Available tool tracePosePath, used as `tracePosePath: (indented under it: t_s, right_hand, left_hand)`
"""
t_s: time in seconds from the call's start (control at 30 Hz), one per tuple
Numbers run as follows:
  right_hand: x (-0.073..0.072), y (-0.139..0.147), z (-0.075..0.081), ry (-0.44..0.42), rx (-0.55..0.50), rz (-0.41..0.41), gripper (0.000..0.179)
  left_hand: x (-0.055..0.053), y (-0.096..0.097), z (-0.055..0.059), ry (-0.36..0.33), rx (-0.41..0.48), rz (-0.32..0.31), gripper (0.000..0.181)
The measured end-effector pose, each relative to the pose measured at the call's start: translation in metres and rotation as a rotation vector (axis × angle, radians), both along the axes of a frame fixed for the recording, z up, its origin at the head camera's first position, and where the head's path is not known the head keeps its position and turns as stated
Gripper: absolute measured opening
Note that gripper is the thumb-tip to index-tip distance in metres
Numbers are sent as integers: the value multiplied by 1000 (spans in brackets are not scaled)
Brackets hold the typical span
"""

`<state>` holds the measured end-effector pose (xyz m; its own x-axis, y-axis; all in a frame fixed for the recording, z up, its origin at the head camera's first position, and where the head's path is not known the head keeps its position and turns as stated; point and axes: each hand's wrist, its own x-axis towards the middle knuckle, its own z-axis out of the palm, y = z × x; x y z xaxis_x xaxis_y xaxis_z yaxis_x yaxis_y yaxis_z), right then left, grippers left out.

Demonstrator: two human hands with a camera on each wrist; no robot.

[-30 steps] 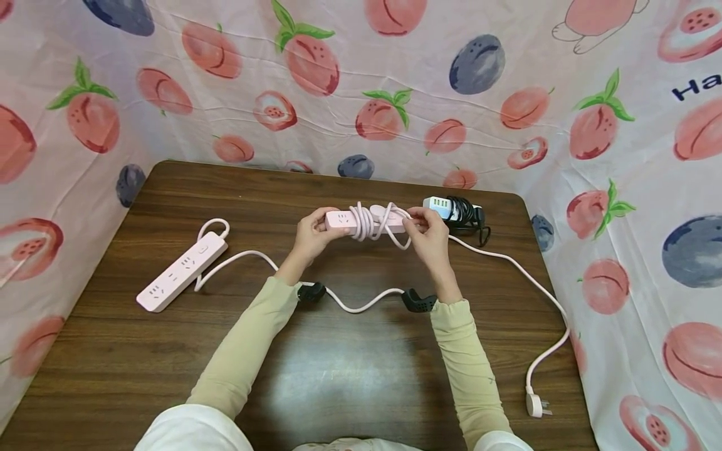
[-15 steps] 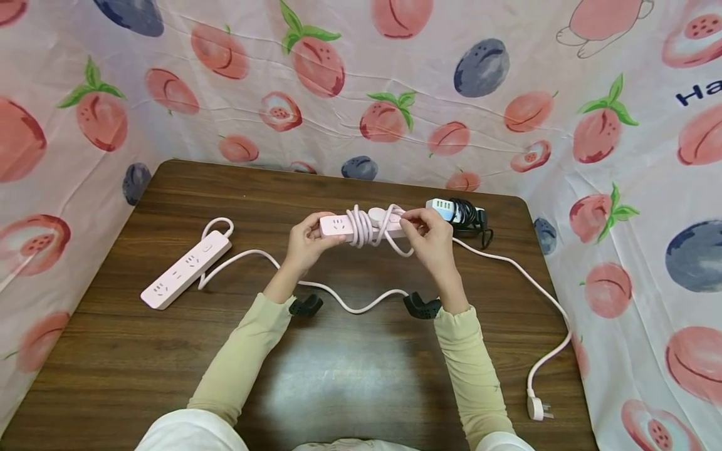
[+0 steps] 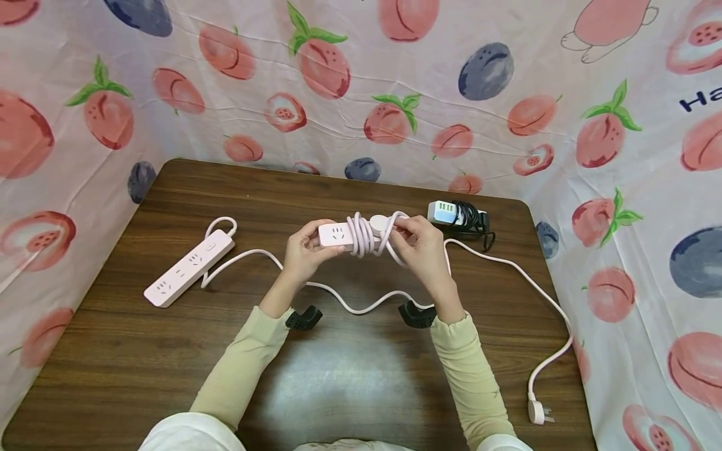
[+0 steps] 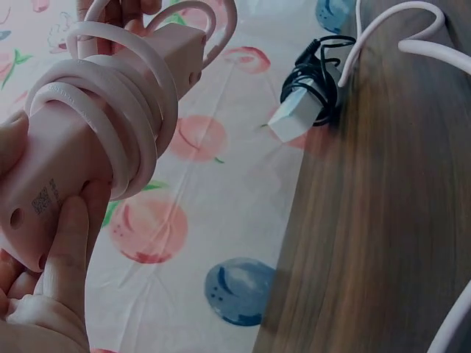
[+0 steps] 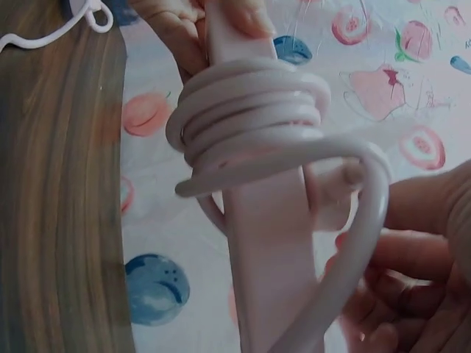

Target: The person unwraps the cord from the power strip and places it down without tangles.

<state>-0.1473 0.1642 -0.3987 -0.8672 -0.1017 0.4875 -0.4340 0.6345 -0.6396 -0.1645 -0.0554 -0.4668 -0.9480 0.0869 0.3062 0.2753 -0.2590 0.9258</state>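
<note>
A pink power strip point(image 3: 336, 235) is held up over the table, its cord point(image 3: 361, 235) wound several times round the middle. My left hand point(image 3: 301, 250) grips the strip's left end, thumb in front; the left wrist view shows its fingers point(image 4: 70, 243) on the underside. At the other end my right hand point(image 3: 423, 250) has curled fingers at a loose cord loop point(image 5: 364, 213), close to the round plug point(image 3: 379, 224). In the right wrist view the right thumb passes behind that loop, so its exact contact is partly hidden.
Another pink power strip point(image 3: 188, 268) lies at the left on the brown table point(image 3: 338, 376). Its long cord point(image 3: 361, 311) runs under my arms to a plug point(image 3: 537, 412) at the right edge. A white strip with USB ports point(image 3: 444, 213), wrapped in black cord point(image 3: 467, 216), lies back right.
The wrapped power strip has come slightly nearer to me, still in my left hand. My right hand has moved in and down, its fingers now further along the cord loop.
</note>
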Motion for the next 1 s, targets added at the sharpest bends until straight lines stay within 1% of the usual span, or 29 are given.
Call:
tracePosePath:
  t_s: [0.2, 0.3, 0.37, 0.43, 0.53, 0.6, 0.63, 0.7, 0.77, 0.87, 0.93, 1.0]
  right_hand:
    - [5, -1, 5, -11, 65, -49, 12]
    - [5, -1, 7, 47, 82, -103, 8]
    - [4, -1, 9, 104, 74, -117, 7]
    - [2, -2, 12, 154, 86, -90, 9]
    - [0, -3, 16, 173, 136, 37, 16]
    - [-1, -3, 19, 135, 218, 101, 22]
    - [-1, -3, 20, 105, 271, 116, 25]
    - [-1, -4, 24, 27, 405, 119, 32]
    - [-1, -3, 29, -73, 551, 112, 39]
    - [-2, -3, 36, -187, 731, 133, 49]
    - [-3, -2, 40, -235, 782, 149, 49]
    - [-3, -1, 44, -270, 791, 158, 47]
  left_hand:
    - [4, 2, 2, 6, 1, -1, 49]
    - [6, 3, 3, 20, -14, 5, 49]
    - [7, 4, 3, 30, -23, 8, 50]
    - [8, 5, 3, 38, -32, 10, 50]
    - [9, 6, 3, 55, -42, 9, 50]
    - [9, 6, 2, 67, -43, 8, 49]
    - [9, 6, 2, 75, -46, 6, 50]
    - [10, 7, 2, 90, -45, -3, 50]
    - [11, 8, 2, 106, -51, -12, 50]
    - [13, 9, 1, 125, -66, -29, 51]
    - [13, 11, -1, 130, -72, -34, 51]
    - [13, 12, -2, 133, -75, -37, 52]
